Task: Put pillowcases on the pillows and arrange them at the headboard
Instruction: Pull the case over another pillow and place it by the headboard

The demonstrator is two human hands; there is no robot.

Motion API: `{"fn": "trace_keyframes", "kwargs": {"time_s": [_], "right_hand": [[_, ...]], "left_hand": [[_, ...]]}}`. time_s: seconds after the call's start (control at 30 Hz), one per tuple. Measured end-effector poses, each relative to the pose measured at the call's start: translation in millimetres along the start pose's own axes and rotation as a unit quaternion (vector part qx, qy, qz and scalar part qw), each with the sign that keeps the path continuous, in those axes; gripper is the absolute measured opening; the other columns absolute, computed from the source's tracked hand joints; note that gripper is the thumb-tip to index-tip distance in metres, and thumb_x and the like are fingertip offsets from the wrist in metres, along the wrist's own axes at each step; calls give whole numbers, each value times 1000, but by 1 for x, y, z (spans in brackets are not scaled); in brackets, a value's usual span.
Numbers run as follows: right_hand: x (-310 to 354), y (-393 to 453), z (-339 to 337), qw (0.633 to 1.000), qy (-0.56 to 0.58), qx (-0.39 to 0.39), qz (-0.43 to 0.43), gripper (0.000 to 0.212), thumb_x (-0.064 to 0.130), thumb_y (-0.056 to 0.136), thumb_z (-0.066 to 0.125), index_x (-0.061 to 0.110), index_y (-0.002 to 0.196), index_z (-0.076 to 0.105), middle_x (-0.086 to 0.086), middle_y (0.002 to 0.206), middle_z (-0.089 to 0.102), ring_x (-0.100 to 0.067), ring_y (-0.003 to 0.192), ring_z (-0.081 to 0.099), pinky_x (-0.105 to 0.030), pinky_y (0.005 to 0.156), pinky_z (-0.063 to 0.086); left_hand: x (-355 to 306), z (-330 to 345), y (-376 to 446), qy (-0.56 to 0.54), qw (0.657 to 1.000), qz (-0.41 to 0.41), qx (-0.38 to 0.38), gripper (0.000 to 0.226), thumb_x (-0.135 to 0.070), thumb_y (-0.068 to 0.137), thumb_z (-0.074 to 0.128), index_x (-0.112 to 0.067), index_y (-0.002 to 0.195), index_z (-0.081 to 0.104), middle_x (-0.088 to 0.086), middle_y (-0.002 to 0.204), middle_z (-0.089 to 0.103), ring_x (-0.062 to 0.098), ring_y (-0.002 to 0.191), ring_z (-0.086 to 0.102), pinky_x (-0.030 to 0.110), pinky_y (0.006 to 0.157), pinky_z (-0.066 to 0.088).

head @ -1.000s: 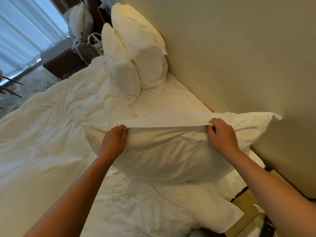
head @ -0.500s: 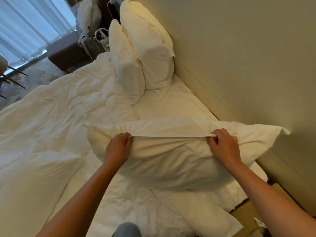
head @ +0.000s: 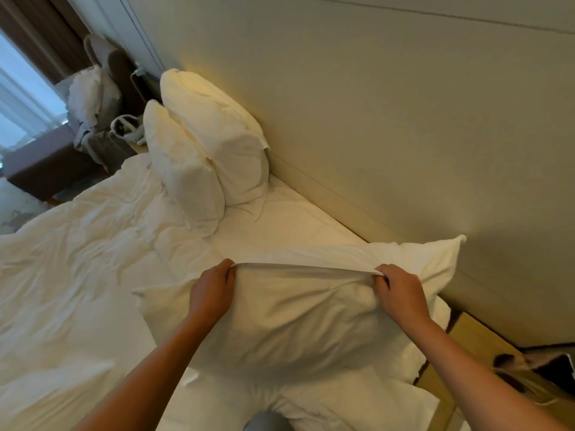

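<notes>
Bed (head: pixel 77 275): white, rumpled duvet over most of it, bare sheet along the headboard (head: pixel 389 119) edge.

Two cased pillows (head: pixel 211 157) stand on end, leaning against each other at the far headboard corner. Those look done.

Third pillow (head: pixel 295 321): lies across the near headboard corner, its far tip (head: pixel 457 244) touching the headboard. Pillowcase (head: pixel 413 262) covers it; the open hem (head: pixel 301 269) is drawn taut in a straight line between the hands.

Left hand (head: pixel 213 290): fingers curled, pinching the hem at its left end. Right hand (head: pixel 401 293): same pinch at the right end. Both wrists sit over the pillow's near face.

Judgement on the step: seating the pillow in the case. To do it well, keep the hem tension even on both sides, lift and shake so the filling drops into the far corners, then tuck the flap under. An uneven pull would probably twist the case or leave one corner slack. Afterwards, stand the pillow against the headboard to match the far pair.

A spare white pillow (head: pixel 357 402) lies below, at the bed's near edge.
</notes>
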State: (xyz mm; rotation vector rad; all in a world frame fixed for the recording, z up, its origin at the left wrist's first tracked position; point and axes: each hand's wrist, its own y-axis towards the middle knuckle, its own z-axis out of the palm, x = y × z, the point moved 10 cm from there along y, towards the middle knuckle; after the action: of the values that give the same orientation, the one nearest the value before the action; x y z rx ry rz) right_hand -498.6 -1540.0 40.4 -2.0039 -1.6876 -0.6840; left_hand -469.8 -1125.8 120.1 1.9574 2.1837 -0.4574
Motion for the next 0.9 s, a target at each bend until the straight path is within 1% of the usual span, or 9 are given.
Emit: {"fn": "trace_keyframes", "kwargs": {"time_s": [0.13,0.23,0.33,0.4,0.5,0.63,0.73,0.8,0.9], "right_hand": [[25,9,-23,997,47,-61,24,24,23,103,50,26,100,74,9,89,72,-14,77,62,-33,69,50],[51,15,-29,996,48,-75,31,25,21,102,49,24,91,71,6,82,69,-17,76,61,-37,68,52],[71,15,-38,992,51,-107,46,25,23,102,50,26,87,70,7,79,68,-16,74,60,-34,65,48],[84,15,-49,989,49,-131,47,25,22,101,51,24,82,67,7,76,67,-17,73,60,-33,62,44],[102,13,-75,985,26,-169,40,26,19,99,52,21,75,62,5,71,63,-21,68,59,-37,61,45],[119,4,-117,968,8,-247,48,30,16,96,52,17,67,49,3,61,53,-22,59,50,-36,54,38],[126,-4,-139,955,-3,-290,54,30,17,95,54,13,66,47,1,58,50,-19,56,47,-31,52,33],[128,-10,-143,952,-12,-300,59,29,18,95,54,11,67,49,-1,58,51,-22,57,48,-33,52,35],[125,-19,-131,955,-26,-287,74,30,22,96,53,12,68,53,0,58,52,-27,60,51,-38,55,39]], "left_hand": [[-2,-24,33,-24,999,38,-6,26,-33,107,39,-29,92,60,-5,78,65,18,71,62,37,65,54],[-1,-44,56,-36,997,71,-17,27,-31,106,41,-26,89,61,-2,80,68,22,76,64,40,68,56],[-1,-63,73,-45,993,102,-26,28,-30,105,42,-27,83,60,-3,79,67,23,78,65,40,68,56],[-7,-77,84,-48,990,129,-37,28,-31,105,42,-28,87,64,-3,85,70,23,83,66,39,70,56],[-24,-102,101,-51,981,175,-63,28,-31,105,43,-28,97,69,0,95,73,24,89,67,37,74,55],[-61,-139,123,-59,966,233,-96,29,-30,106,43,-24,98,70,5,98,74,27,90,68,33,76,49],[-83,-154,133,-74,959,256,-101,33,-31,108,41,-21,107,72,6,107,74,28,97,68,40,88,53],[-89,-156,136,-71,955,270,-101,34,-31,108,41,-19,113,73,7,113,73,29,102,67,45,93,55],[-83,-138,142,-41,958,272,-77,34,-32,108,41,-20,115,73,7,114,73,29,103,67,48,95,56]]}}
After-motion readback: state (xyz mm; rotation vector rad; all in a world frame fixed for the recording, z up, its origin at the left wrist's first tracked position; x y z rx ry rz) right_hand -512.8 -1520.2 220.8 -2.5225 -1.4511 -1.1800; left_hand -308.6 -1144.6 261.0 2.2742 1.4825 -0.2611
